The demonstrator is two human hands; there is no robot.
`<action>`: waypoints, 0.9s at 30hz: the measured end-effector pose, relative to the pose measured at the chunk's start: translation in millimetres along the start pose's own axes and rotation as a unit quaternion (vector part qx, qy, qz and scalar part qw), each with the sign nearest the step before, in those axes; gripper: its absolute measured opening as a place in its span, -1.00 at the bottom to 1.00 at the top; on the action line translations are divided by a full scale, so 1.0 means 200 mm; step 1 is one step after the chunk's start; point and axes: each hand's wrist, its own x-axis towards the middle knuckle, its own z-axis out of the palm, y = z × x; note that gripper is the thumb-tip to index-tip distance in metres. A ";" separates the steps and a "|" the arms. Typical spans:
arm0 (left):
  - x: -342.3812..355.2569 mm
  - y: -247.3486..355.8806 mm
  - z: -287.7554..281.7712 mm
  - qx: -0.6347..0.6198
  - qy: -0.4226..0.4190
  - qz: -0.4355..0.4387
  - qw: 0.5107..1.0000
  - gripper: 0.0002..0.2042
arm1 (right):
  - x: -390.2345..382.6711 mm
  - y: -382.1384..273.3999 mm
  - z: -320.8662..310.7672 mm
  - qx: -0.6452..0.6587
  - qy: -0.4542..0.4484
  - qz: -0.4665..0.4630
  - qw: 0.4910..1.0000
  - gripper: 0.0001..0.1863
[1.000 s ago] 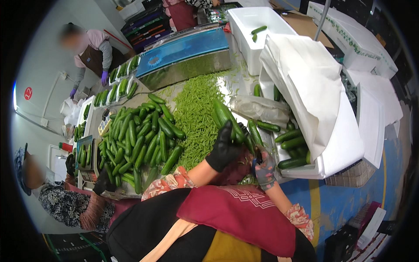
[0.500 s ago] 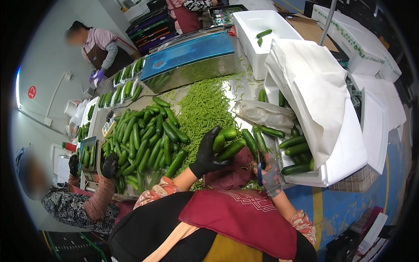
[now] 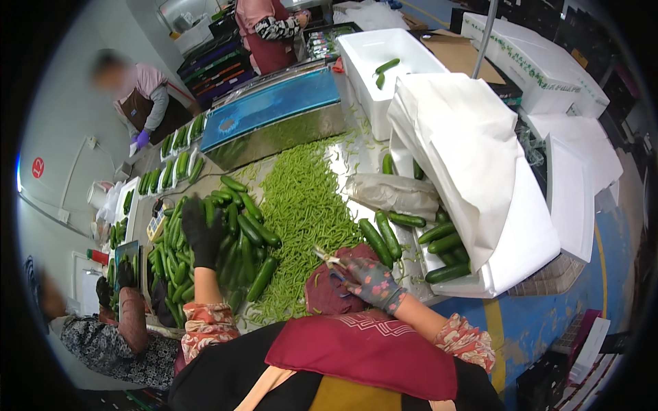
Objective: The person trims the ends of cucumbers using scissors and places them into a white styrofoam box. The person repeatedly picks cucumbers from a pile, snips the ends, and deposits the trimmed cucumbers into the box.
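My left hand point(image 3: 203, 234), in a black glove, lies over the cucumber pile point(image 3: 240, 236) with its fingers stretched out; what is under the palm is hidden. In a patterned grey glove, my right hand point(image 3: 373, 282) holds scissors point(image 3: 330, 258), blades pointing left above a dark red cloth point(image 3: 329, 291). Beyond the cloth, thin green peppers or beans point(image 3: 295, 192) are spread in a thick layer over the metal table. Two loose cucumbers point(image 3: 375, 241) lie to the right, beside the white foam box point(image 3: 510, 250), which holds several more.
White paper point(image 3: 456, 123) drapes over the foam box. Another foam box point(image 3: 370, 82) with two cucumbers stands behind. A blue-topped metal unit point(image 3: 274, 106) and packed cucumber trays point(image 3: 175, 171) line the far side. A co-worker's gloved hands point(image 3: 123, 274) are close on the left.
My left hand has moved left from above the cloth onto the pile, and the cucumbers it held no longer show in it. My right hand has come left with the scissors.
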 end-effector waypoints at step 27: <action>0.15 1.34 0.55 -0.410 -0.393 0.222 0.793 -0.45 | -0.36 0.70 -1.53 -0.619 0.035 0.026 0.784 -0.61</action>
